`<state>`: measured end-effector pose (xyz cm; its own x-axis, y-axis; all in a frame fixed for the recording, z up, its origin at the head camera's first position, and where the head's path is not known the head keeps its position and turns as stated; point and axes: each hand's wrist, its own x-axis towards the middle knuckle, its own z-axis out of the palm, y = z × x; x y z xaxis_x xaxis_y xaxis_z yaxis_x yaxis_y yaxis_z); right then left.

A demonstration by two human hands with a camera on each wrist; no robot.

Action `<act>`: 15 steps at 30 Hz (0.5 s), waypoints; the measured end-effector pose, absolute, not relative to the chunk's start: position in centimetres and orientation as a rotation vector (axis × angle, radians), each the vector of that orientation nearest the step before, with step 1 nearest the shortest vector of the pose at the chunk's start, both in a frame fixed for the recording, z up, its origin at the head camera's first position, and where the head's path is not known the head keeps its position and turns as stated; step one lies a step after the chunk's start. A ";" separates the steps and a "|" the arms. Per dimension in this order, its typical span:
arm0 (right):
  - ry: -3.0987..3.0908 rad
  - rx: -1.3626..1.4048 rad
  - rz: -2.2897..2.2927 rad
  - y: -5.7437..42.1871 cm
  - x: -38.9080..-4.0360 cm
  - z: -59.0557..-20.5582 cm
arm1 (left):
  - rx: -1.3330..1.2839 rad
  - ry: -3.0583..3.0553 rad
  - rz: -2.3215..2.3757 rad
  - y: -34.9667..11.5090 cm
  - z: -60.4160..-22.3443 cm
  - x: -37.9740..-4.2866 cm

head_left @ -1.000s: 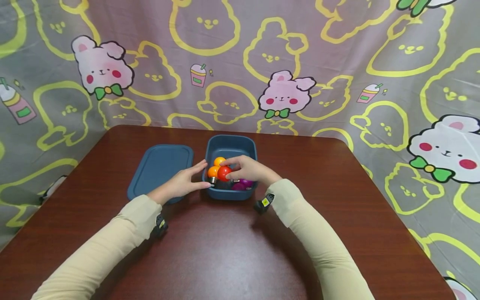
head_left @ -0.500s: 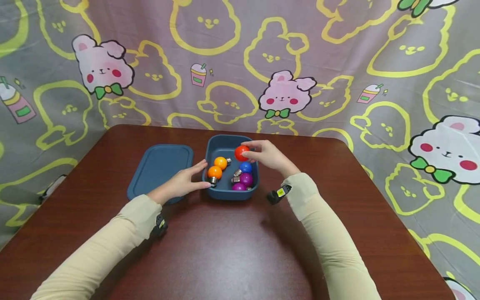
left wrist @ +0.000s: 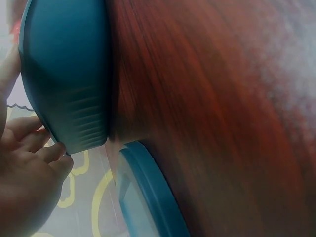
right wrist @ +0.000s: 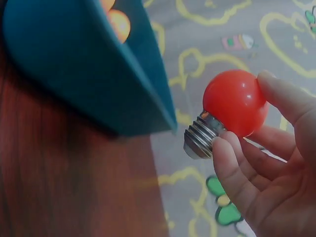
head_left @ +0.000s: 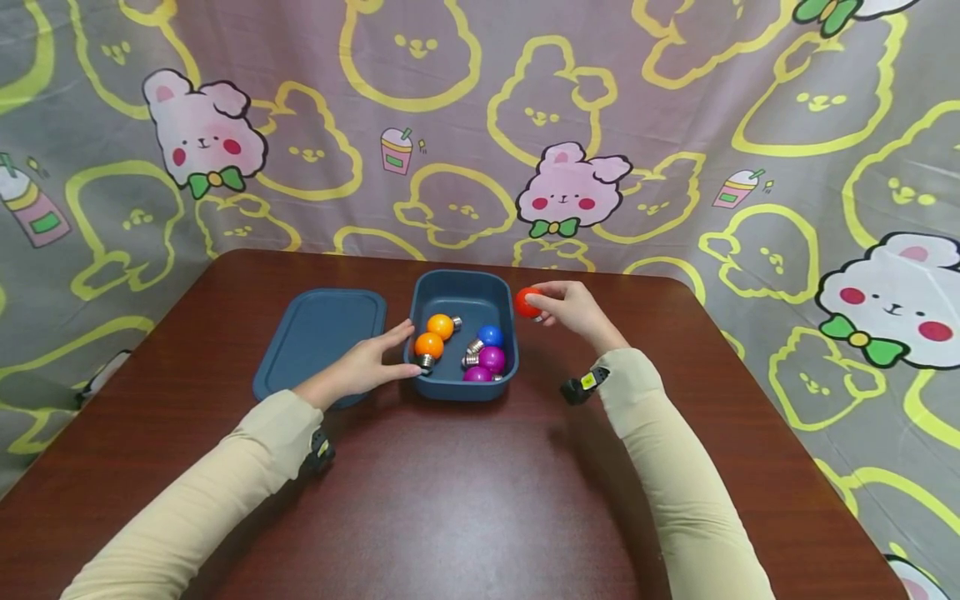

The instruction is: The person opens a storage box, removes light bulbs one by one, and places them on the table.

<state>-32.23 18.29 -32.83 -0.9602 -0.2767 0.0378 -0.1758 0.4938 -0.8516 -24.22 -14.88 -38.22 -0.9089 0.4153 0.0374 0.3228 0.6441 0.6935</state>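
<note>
My right hand (head_left: 579, 312) pinches a red light bulb (head_left: 528, 302) just outside the right wall of a blue box (head_left: 459, 389). In the right wrist view, the thumb and fingertips hold the bulb's round glass, its metal screw base (right wrist: 201, 136) pointing down and left. My left hand (head_left: 358, 367) spreads thumb and fingers along the box's left side, fingertips right at the rim in the left wrist view. Inside the box lie two orange bulbs (head_left: 429, 345) on the left, and a blue bulb (head_left: 491, 336) and two purple bulbs (head_left: 492, 359) on the right.
A blue lid (head_left: 321, 340) lies flat on the brown table (head_left: 450, 492), left of the box and partly behind the left hand. A patterned cloth (head_left: 465, 83) hangs behind the table and along its sides. Black wrist cameras (head_left: 584, 386) sit on both sleeves.
The right hand has lifted the red bulb from among the orange ones and carried it rightward past the box's right rim, uncovering the blue and purple bulbs. The left hand stays put.
</note>
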 end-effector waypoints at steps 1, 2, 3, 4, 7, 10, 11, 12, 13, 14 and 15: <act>2.632 -0.379 -1.477 18.6 -32.4 -33.1 | 0.616 2.736 1.114 -14.9 -38.2 -24.2; 2.638 -0.368 -1.475 18.9 -32.5 -33.4 | 0.614 2.738 1.112 -14.9 -38.2 -24.2; 2.641 -0.353 -1.477 19.1 -32.7 -33.7 | 0.612 2.740 1.113 -14.9 -38.1 -24.2; 2.644 -0.331 -1.476 19.3 -32.8 -34.0 | 0.610 2.740 1.114 -14.9 -38.1 -24.2; 2.661 -0.286 -1.456 19.9 -33.1 -35.0 | 0.609 2.743 1.108 -14.9 -38.1 -24.2; 2.699 -0.244 -1.418 20.4 -33.3 -36.0 | 0.610 2.742 1.110 -14.9 -38.1 -24.2; 2.710 -0.236 -1.405 20.5 -33.4 -36.3 | 0.610 2.742 1.110 -14.9 -38.1 -24.1; 2.727 -0.223 -1.383 20.6 -33.4 -36.6 | 0.608 2.740 1.113 -14.9 -38.1 -24.1; 2.740 -0.214 -1.370 20.6 -33.5 -36.9 | 0.607 2.739 1.113 -14.8 -38.1 -24.1; 2.745 -0.198 -1.364 20.7 -33.5 -37.1 | 0.608 2.739 1.113 -14.8 -38.1 -24.1; 2.749 -0.184 -1.357 20.7 -33.6 -37.4 | 0.608 2.739 1.110 -14.8 -38.1 -24.1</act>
